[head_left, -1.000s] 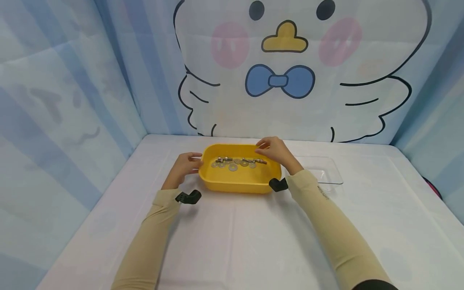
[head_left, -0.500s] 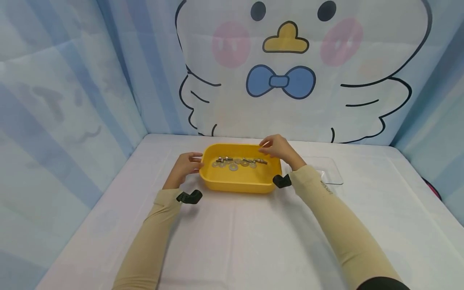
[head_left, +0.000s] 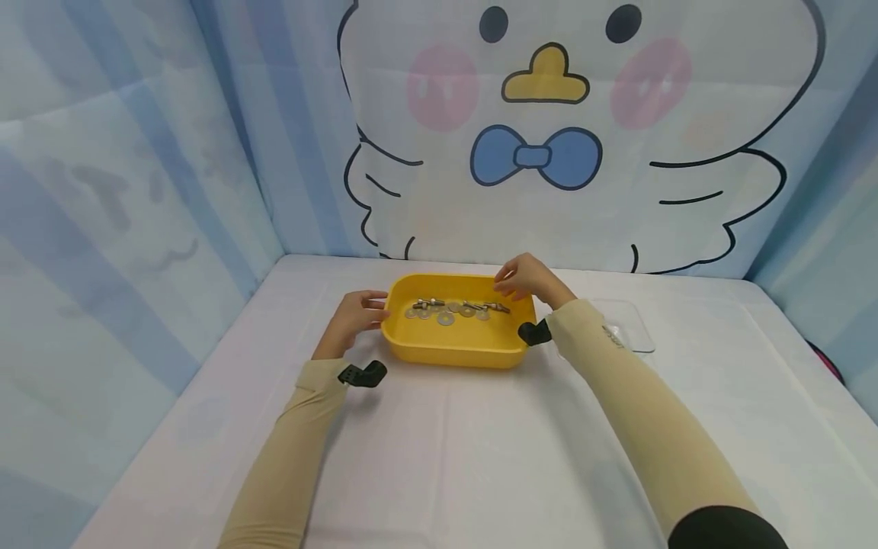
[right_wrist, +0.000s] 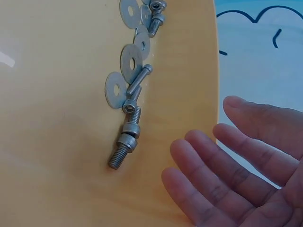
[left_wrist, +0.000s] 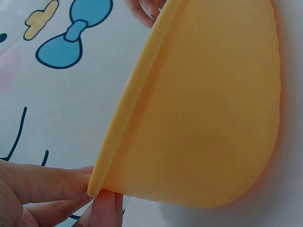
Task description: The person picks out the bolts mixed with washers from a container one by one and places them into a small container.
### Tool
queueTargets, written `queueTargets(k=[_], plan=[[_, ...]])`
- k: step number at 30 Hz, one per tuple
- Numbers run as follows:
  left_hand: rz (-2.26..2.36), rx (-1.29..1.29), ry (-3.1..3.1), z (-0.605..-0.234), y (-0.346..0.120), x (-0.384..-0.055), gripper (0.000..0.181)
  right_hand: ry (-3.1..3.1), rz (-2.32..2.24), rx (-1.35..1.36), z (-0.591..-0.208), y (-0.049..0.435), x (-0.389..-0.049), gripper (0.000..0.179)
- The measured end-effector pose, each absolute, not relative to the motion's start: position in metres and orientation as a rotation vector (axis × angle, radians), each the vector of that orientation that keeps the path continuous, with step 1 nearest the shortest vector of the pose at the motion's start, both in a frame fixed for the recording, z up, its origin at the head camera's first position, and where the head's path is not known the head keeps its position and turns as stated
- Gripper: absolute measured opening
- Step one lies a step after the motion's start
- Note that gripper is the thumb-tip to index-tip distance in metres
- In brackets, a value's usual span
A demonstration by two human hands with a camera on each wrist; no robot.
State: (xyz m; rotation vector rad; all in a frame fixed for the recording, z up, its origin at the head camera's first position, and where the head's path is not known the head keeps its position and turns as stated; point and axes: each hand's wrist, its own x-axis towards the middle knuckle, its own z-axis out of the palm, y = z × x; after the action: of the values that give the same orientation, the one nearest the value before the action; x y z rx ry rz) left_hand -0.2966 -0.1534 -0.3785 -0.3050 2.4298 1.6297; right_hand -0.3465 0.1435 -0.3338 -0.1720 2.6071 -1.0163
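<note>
A shallow yellow plastic tray point(head_left: 453, 354) sits on the white table, tilted in the left wrist view by the camera's angle. My left hand point(head_left: 353, 320) pinches its left rim, with thumb and fingers on either side of the rim in the left wrist view. My right hand point(head_left: 531, 280) is above the back right corner, its fingers point(right_wrist: 215, 182) extended and holding nothing. Inside the tray, metal washers point(right_wrist: 131, 64) and socket head bolts point(right_wrist: 127, 142) lie in a row along the far side. Whether the right hand touches the rim cannot be told.
A clear plastic box or lid point(head_left: 634, 332) lies right of the tray, partly hidden by the right sleeve. White tabletop point(head_left: 446, 450) stretches in front of the tray. Printed fabric walls point(head_left: 535, 213) stand behind and at both sides.
My right hand has shifted slightly to the right, over the tray's back right corner. The left hand keeps its hold on the rim, and the bolts and washers look unmoved.
</note>
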Motion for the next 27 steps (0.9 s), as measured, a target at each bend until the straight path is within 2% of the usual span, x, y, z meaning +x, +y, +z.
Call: queueTargets(k=[16,27], plan=[[1.609,-0.326,2.445,-0.376,-0.151,-0.293,0.046,2.621,-0.860,-0.070,-0.342,0.129,-0.354,0.030],[1.610,-0.303,2.456,-0.378,-0.152,-0.294,0.046,2.603,-0.763,-0.141,-0.356,0.123,-0.359,0.023]])
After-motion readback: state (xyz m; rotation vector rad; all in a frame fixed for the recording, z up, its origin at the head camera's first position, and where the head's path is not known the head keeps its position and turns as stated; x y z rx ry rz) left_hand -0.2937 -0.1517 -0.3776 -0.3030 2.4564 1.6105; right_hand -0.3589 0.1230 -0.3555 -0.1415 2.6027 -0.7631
